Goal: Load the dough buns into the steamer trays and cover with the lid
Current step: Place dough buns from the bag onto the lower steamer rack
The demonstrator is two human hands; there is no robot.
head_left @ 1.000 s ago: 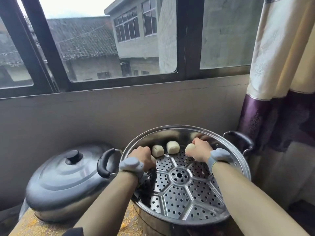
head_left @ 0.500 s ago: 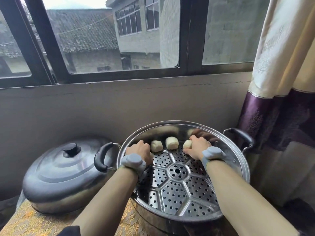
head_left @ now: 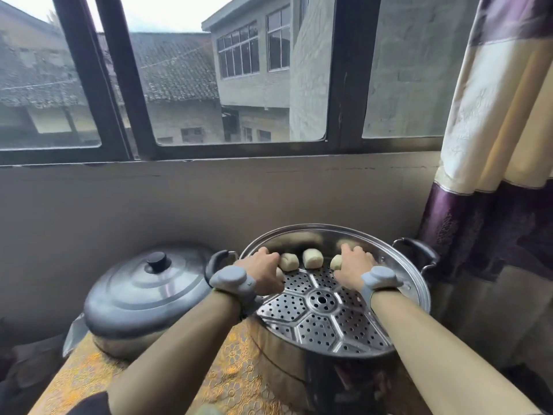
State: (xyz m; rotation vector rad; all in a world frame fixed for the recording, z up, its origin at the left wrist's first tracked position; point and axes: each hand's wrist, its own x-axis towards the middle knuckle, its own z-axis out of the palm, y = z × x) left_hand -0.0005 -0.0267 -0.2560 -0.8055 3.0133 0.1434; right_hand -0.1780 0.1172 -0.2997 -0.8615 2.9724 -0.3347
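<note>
Two pale, blocky pieces of dough, the left free bun (head_left: 289,262) and the right free bun (head_left: 312,258), are seen standing side by side, slightly apart, on the far part of the steamer tray (head_left: 323,324), close to its back wall. The tray is of shiny steel, its floor perforated and divided into panels around a central hole.

A third bun (head_left: 335,262) is gripped in the same row by the right hand (head_left: 354,266). That hand's fingers are curled over it, knuckles up, so that only the bun's left end is shown.

The left hand (head_left: 263,271) is held palm down just beside the left free bun, with its fingers bent under. A pale sliver below it is possibly a fourth bun, but whether anything is gripped there cannot be told. Both forearms are stretched forward over the tray's near rim.

The domed grey lid (head_left: 143,292) is set on another pot (head_left: 125,344) to the left, on the cloth-covered worktop (head_left: 83,375).
</note>
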